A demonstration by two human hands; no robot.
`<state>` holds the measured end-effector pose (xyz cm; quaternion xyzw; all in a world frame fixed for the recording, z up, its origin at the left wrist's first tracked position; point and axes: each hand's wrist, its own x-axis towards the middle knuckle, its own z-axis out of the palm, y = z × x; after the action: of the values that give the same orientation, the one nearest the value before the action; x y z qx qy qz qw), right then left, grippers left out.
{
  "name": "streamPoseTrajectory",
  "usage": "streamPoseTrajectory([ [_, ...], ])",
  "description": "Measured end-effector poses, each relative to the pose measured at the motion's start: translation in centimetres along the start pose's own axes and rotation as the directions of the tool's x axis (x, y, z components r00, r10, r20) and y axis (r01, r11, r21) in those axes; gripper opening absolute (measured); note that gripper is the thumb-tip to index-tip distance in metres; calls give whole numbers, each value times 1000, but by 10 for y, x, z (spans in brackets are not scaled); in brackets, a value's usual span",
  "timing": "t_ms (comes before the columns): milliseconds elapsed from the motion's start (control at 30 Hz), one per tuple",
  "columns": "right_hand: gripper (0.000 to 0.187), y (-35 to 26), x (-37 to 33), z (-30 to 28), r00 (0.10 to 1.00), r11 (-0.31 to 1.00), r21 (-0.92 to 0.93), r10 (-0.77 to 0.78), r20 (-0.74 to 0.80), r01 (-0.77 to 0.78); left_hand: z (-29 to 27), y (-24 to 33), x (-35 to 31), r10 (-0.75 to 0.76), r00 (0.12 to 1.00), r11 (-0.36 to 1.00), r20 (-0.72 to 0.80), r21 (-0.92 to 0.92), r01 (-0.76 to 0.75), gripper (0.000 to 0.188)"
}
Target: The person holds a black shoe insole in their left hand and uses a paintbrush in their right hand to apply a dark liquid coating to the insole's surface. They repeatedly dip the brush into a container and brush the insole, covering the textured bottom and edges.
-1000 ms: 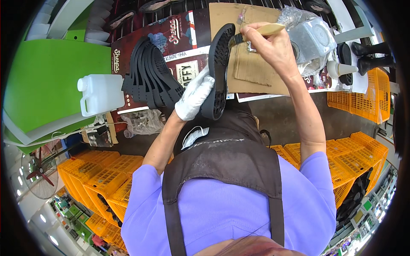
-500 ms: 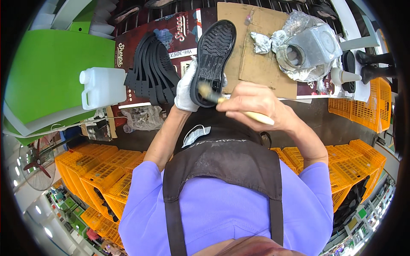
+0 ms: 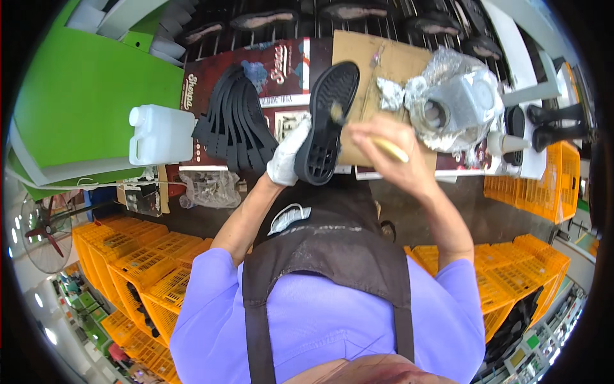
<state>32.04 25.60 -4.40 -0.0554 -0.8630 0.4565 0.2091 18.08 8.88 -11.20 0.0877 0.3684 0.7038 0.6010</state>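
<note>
My left hand [image 3: 289, 152], in a white glove, is closed on the left edge of a black shoe sole [image 3: 325, 137]. The sole stands lengthwise over the near edge of the work surface, its ridged face with a grid of hollows at the heel turned up. Bare, my right hand [image 3: 391, 150] grips a brush [image 3: 336, 113] with a pale yellow handle. Its bristles meet the middle of the sole. Left of the sole lies a fan of several black soles [image 3: 231, 121]. A clear plastic container with a round opening [image 3: 438, 115] rests in crumpled plastic at the right.
A white jug [image 3: 163, 136] stands at the left by a green panel [image 3: 109, 96]. Brown cardboard [image 3: 353, 51] covers part of the surface. Behind it runs a rack [image 3: 307, 25] with black shoe parts. A white nozzle bottle [image 3: 505, 143] is at the right. Orange crates [image 3: 150, 256] stand behind me.
The brush has moved from the heel to the middle of the sole, and its bristles have turned. The sole looks less shiny, with its heel grid showing. The view takes in more of the rack.
</note>
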Motion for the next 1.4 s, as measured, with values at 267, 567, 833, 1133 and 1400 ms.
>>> streamPoseTrajectory([
  [267,15,-9,5,-10,991,953,272,122,51,-132,15,4,11,68,997,995,-23,-68,-69,47],
  [567,19,21,-30,-64,803,675,735,398,-443,71,75,53,-2,155,967,977,201,-176,-120,54],
  [833,21,16,-35,-58,776,691,723,463,-428,-14,227,266,162,503,838,851,211,46,-522,41],
  [1133,44,30,-63,-32,817,701,679,511,-267,-217,86,239,144,849,524,457,68,404,-792,29],
  [1400,39,38,-61,-27,791,743,630,516,-328,-224,-40,118,-7,847,482,405,-224,858,-314,34],
])
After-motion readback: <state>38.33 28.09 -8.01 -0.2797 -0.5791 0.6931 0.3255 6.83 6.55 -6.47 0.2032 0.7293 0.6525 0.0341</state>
